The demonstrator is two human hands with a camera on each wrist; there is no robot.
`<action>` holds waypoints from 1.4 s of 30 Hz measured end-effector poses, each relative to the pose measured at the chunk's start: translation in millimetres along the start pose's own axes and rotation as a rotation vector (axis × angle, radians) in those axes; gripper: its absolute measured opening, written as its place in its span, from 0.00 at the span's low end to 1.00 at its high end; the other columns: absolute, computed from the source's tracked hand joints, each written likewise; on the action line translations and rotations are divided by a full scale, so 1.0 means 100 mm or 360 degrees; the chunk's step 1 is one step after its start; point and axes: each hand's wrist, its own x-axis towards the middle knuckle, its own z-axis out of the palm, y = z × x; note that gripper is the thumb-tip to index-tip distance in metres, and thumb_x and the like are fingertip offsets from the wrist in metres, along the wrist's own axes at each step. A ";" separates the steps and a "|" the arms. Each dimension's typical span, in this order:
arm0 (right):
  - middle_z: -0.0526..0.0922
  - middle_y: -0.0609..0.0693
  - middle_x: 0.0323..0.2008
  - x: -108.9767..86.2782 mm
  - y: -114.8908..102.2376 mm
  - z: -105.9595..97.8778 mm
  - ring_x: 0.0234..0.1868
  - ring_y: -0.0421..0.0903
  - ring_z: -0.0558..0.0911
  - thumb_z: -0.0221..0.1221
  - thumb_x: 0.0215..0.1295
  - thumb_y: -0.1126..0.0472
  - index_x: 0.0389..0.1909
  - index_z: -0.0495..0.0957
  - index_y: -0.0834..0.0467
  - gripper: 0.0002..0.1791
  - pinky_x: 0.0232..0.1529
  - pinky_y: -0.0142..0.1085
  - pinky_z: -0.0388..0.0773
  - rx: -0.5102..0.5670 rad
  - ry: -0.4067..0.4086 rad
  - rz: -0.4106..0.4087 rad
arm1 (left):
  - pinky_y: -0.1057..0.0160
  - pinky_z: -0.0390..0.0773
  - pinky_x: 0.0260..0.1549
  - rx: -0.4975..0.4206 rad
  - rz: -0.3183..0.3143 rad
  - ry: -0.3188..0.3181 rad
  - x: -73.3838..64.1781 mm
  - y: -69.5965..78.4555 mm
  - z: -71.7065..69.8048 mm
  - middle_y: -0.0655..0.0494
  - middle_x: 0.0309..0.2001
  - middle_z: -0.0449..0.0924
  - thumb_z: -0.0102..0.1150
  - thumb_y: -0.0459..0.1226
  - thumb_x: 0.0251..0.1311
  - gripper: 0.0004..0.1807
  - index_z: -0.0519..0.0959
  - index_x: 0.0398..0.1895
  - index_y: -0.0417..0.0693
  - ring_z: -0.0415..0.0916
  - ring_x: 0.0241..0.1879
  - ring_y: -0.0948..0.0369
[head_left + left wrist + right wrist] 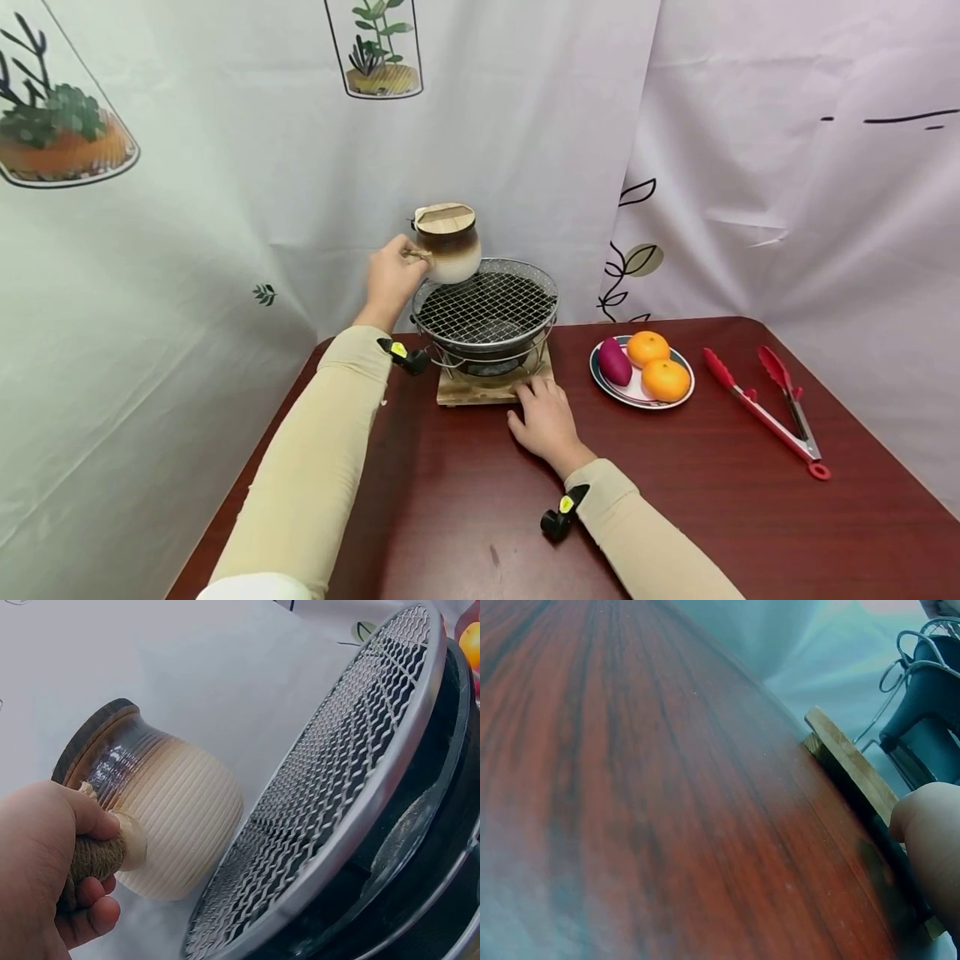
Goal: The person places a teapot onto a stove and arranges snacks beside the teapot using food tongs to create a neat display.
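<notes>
The left hand [393,273] is raised and farther forward than the right hand [547,423], its thumb [96,817] and fingers [91,919] curled in a grip. Lower and to its right, the right hand lies palm down, fingers pointing forward, thumb apart. Behind the hands, the left arm [322,450] stretches long; the right arm [652,533] slants inward.

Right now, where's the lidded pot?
In the head view, left of centre: the left hand holds the lidded pot by its handle, near the far-left rim of the grill.
</notes>
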 end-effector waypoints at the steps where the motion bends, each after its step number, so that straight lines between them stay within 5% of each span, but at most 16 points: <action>1: 0.77 0.55 0.50 0.00 0.00 0.00 0.54 0.57 0.73 0.65 0.60 0.54 0.51 0.81 0.56 0.19 0.58 0.54 0.70 0.0002 0.0000 0.0000 | 0.51 0.78 0.41 0.0005 -0.0013 -0.0008 0.00 0.01 0.02 0.47 0.33 0.86 0.66 0.39 0.55 0.09 0.79 0.37 0.45 0.80 0.36 0.50; 10: 0.77 0.55 0.51 0.00 0.01 0.01 0.54 0.57 0.73 0.65 0.60 0.54 0.52 0.81 0.56 0.19 0.58 0.54 0.69 0.0004 -0.0004 0.0005 | 0.50 0.77 0.40 -0.0003 -0.0075 -0.0083 -0.05 0.08 0.17 0.49 0.34 0.86 0.63 0.40 0.57 0.09 0.79 0.39 0.47 0.79 0.35 0.50; 28: 0.78 0.55 0.48 -0.01 0.00 0.01 0.53 0.58 0.74 0.66 0.58 0.54 0.50 0.82 0.56 0.19 0.56 0.54 0.71 -0.0011 0.0065 -0.0023 | 0.50 0.77 0.42 0.0012 -0.0033 -0.0103 -0.04 0.19 0.34 0.51 0.34 0.86 0.66 0.40 0.56 0.09 0.79 0.36 0.47 0.80 0.37 0.50; 34: 0.77 0.55 0.49 -0.01 -0.01 0.01 0.53 0.58 0.74 0.65 0.59 0.54 0.51 0.81 0.56 0.19 0.56 0.54 0.70 -0.0016 0.0038 -0.0018 | 0.50 0.78 0.42 0.0024 -0.0024 -0.0117 -0.03 0.20 0.34 0.50 0.35 0.87 0.66 0.40 0.55 0.09 0.79 0.36 0.47 0.81 0.38 0.50; 42: 0.77 0.55 0.49 -0.02 -0.02 0.00 0.53 0.58 0.74 0.66 0.59 0.54 0.51 0.81 0.56 0.20 0.57 0.54 0.70 -0.0019 0.0049 -0.0028 | 0.49 0.78 0.46 0.0045 -0.0008 -0.0254 0.00 0.17 0.28 0.48 0.43 0.87 0.66 0.42 0.58 0.11 0.79 0.39 0.47 0.81 0.44 0.48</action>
